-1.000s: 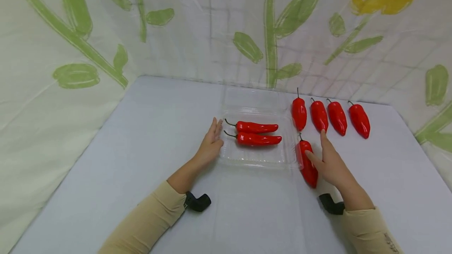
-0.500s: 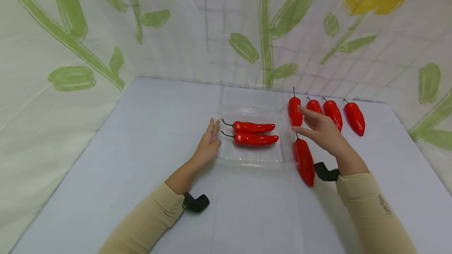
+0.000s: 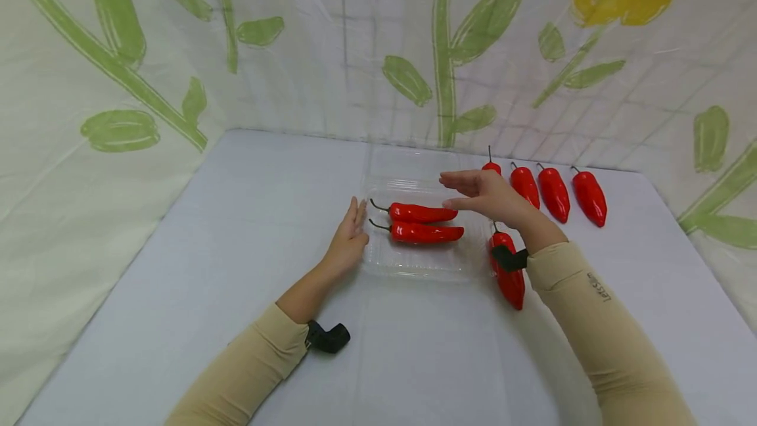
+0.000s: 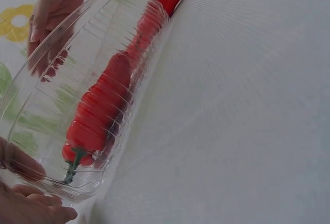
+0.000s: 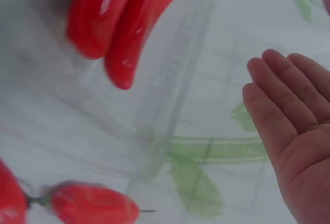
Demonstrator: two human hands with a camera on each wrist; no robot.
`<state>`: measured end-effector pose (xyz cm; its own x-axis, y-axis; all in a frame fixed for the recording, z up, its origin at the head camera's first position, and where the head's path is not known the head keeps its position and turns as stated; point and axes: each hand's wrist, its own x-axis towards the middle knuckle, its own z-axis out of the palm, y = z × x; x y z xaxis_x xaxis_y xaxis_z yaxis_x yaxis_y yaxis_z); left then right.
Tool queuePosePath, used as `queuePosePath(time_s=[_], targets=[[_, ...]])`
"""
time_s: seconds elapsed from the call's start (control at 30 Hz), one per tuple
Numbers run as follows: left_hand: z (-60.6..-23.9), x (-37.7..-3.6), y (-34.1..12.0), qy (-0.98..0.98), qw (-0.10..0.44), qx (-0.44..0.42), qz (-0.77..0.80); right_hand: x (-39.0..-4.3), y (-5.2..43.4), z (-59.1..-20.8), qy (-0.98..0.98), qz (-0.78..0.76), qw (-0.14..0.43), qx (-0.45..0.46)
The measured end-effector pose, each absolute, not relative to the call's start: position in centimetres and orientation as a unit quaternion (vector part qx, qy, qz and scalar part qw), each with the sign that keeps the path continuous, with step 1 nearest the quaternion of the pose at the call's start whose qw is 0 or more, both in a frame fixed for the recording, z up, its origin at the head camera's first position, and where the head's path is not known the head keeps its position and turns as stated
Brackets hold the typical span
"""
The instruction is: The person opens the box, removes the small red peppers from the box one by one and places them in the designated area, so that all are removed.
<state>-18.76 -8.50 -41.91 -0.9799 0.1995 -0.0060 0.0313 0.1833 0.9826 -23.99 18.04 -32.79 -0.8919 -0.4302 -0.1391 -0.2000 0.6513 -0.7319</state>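
Observation:
A clear plastic container (image 3: 422, 267) holds two glossy red chili peppers (image 3: 427, 234), lying side by side with their stems to the left. My left hand (image 3: 345, 240) holds the container at its left edge; in the left wrist view its fingers (image 4: 38, 203) are at the container's end, and part of the hand shows through the plastic. Above the right part of the container is my right hand (image 3: 493, 196), empty, its fingers extended and thumb apart. It overlaps the tip of the farther pepper in the head view. The right wrist view shows its bare palm.
Right of the container, a loose red chili pepper (image 3: 510, 288) lies partly behind the right wrist camera. Several more stand in a row at the back right, such as a pepper (image 3: 589, 197) at its right end. A flower-patterned sheet (image 3: 331, 51) hangs behind the table.
My right hand has moved from beside the loose peppers, up and left past the row, to over the container. My left hand has stayed at the container's left edge; the peppers have not moved.

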Motion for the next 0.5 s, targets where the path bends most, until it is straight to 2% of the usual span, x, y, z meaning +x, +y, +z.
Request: queuePosePath(time_s=[0.5], targets=[[-42.2, -18.9, -8.6, 0.767, 0.061, 0.072, 0.634, -25.7, 13.7, -33.3, 0.864, -0.393, 0.235, -0.21]])
